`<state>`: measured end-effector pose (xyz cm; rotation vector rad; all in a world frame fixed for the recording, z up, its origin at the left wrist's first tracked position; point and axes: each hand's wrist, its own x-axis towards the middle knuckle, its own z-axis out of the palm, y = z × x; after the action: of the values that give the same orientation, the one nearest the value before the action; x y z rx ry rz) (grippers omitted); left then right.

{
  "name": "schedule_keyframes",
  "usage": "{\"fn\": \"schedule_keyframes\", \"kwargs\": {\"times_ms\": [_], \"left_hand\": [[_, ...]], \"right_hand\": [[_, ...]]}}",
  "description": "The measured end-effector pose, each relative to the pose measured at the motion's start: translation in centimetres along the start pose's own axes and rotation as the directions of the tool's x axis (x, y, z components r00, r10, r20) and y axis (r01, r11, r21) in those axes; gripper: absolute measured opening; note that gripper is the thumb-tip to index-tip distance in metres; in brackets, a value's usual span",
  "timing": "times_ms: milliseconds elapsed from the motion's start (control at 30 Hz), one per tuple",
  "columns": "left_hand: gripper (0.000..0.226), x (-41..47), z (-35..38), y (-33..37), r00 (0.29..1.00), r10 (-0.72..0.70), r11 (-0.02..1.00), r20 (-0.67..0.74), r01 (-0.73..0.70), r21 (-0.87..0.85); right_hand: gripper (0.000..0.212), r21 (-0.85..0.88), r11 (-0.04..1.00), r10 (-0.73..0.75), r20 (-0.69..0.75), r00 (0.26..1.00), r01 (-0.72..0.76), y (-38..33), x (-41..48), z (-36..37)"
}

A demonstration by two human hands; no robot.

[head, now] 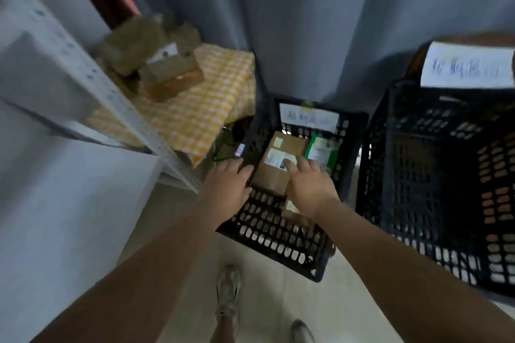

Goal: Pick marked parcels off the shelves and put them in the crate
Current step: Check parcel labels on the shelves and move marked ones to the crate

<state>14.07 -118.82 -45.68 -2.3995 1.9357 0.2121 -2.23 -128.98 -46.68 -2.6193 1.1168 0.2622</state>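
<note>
A black plastic crate (278,234) stands on the floor below me. Inside it lies a brown parcel (278,172) with a white label, a green parcel (322,152) beside it at the right, and another small brown parcel (292,210) partly under my right wrist. My left hand (227,185) holds the brown parcel's left edge at the crate's left rim. My right hand (306,184) lies on top of the parcel with its fingers stretched over the label. Several brown parcels (156,64) sit on a shelf at the upper left.
A grey metal shelf post (92,72) slants across the left. A yellow checked cloth (206,103) covers the low shelf. A second, larger black crate (446,184) with a white paper tag stands at the right. Grey curtain hangs behind. My feet are on the pale floor.
</note>
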Motion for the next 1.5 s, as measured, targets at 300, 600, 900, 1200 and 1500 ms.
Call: {"fn": "schedule_keyframes", "kwargs": {"times_ms": [300, 600, 900, 1200, 1500], "left_hand": [[0.042, -20.9, -16.9, -2.7, 0.894, -0.099, 0.972, -0.436, 0.181, 0.150], [0.050, -42.6, -23.5, -5.7, 0.690, -0.408, 0.777, -0.598, 0.606, 0.170], [0.044, -67.7, -23.3, -6.3, 0.470, -0.606, 0.528, -0.642, 0.841, 0.117], [0.044, -88.2, -19.8, -2.9, 0.211, -0.772, 0.210, -0.600, 0.975, 0.073], [0.049, -99.6, -17.3, -0.5, -0.138, -0.837, -0.098, -0.529, 0.990, -0.104]], "right_hand": [[0.038, -0.138, 0.845, -0.533, -0.287, 0.796, 0.516, -13.4, -10.9, -14.7], [0.037, -0.172, 0.564, -0.775, -0.448, 0.446, 0.807, -32.9, -22.0, -18.1], [0.029, -0.103, 0.258, -0.831, -0.530, 0.167, 0.961, -50.9, -38.3, -12.4], [0.035, 0.081, -0.063, -0.878, -0.478, -0.017, 0.995, -62.9, -53.9, -6.0], [0.039, 0.140, -0.301, -0.909, -0.343, -0.239, 0.943, -71.5, -63.5, -2.2]]}}
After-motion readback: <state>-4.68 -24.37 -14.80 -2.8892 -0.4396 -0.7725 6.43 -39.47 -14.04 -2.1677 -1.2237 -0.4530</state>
